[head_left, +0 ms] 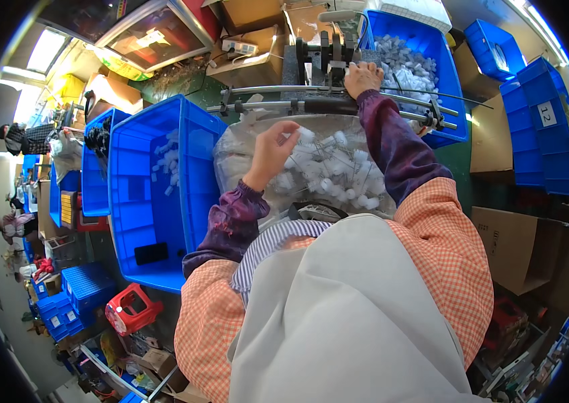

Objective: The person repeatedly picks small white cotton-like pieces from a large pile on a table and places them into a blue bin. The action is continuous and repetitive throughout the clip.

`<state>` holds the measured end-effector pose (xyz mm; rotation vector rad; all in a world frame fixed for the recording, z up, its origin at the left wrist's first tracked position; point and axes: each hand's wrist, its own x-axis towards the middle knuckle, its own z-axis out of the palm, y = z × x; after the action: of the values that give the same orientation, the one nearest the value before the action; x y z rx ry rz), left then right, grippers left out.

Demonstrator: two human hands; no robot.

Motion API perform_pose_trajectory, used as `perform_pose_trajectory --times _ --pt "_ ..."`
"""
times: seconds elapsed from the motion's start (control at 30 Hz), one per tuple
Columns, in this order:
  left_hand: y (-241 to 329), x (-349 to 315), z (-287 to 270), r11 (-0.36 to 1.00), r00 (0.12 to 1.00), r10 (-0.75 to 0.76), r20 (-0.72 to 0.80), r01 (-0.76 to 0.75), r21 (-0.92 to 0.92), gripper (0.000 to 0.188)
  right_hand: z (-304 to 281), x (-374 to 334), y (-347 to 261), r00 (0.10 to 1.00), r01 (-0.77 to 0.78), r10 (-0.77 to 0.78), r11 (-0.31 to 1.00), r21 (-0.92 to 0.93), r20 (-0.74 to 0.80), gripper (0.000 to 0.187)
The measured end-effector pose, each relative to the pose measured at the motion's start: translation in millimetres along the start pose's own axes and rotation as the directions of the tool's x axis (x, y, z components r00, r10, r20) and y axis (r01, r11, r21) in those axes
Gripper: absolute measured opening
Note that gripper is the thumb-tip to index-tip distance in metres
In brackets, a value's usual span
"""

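Note:
My left hand [273, 156] hovers over a clear plastic bag [236, 149], thumb and fingertips drawn together. A white plastic piece [306, 134] shows right at those fingertips; whether it is gripped or lies behind them I cannot tell. Heaped in the bag are many small white plastic pieces [338, 168] with thin metal wires or springs among them. Farther off, my right hand [363, 78] is curled at the side of a dark metal bench fixture [328, 57]. What its fingers close on is hidden.
Metal rods [271, 90] cross in front of the fixture. At the right, a blue bin [455, 80] holds a heap of whitish parts. A large blue bin [147, 228] at the left contains scattered white pieces and a black phone-like object [151, 254]. A red stool [133, 309] stands lower left.

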<state>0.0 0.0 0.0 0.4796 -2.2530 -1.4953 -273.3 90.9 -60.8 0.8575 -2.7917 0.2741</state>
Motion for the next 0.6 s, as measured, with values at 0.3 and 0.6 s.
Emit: perform_pose_trajectory --times 0.3,0.6 --pt "11.9 11.5 19.2 0.997 1.0 0.013 -0.001 -0.013 -0.077 0.014 -4.3 27.9 75.7 0.986 0.017 -0.016 1.0 -0.003 0.165 0.023" --pt "18.2 21.2 32.1 0.996 0.996 0.081 0.031 -0.08 -0.049 0.012 -72.8 -2.1 88.8 0.995 -0.005 -0.016 0.977 0.214 0.096 0.039"
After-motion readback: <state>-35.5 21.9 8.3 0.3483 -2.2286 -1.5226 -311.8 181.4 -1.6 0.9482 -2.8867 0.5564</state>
